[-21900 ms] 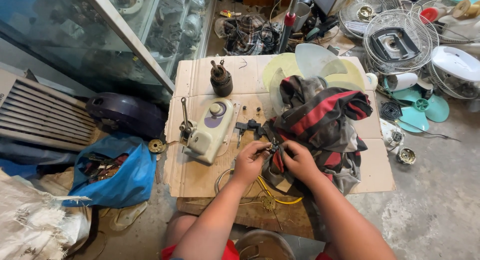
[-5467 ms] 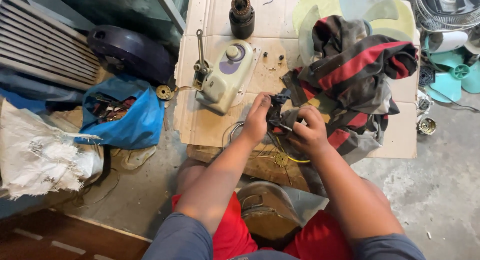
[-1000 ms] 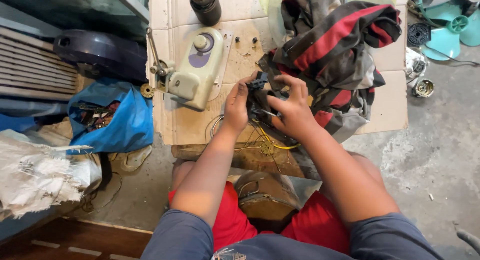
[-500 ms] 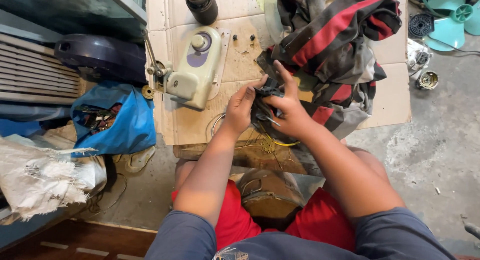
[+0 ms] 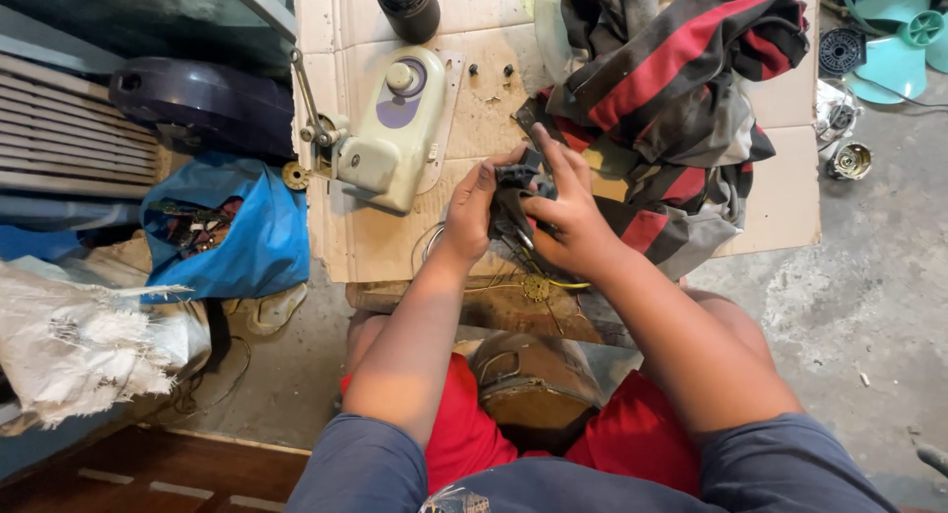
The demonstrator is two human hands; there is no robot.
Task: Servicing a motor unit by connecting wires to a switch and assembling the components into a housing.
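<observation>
Both my hands meet over a sheet of cardboard (image 5: 365,246) on the floor. My left hand (image 5: 472,205) and my right hand (image 5: 563,217) together grip a small black part with wires (image 5: 518,177). Yellow and dark wires (image 5: 538,276) trail down from it toward my knees. A cream-coloured fan housing with a knob (image 5: 390,128) lies just left of my left hand. A striped red, grey and black cloth (image 5: 671,88) lies bunched right beside my right hand.
A dark motor part (image 5: 407,4) stands at the top of the cardboard. A blue bag of small parts (image 5: 222,227), a dark blue fan base (image 5: 202,103) and a white sack (image 5: 79,345) lie left. Teal fan blades (image 5: 894,49) and small metal parts (image 5: 849,159) sit right on concrete.
My view has drifted a little; both hands stay on the black wired part, and my right fingers have shifted over its top.
</observation>
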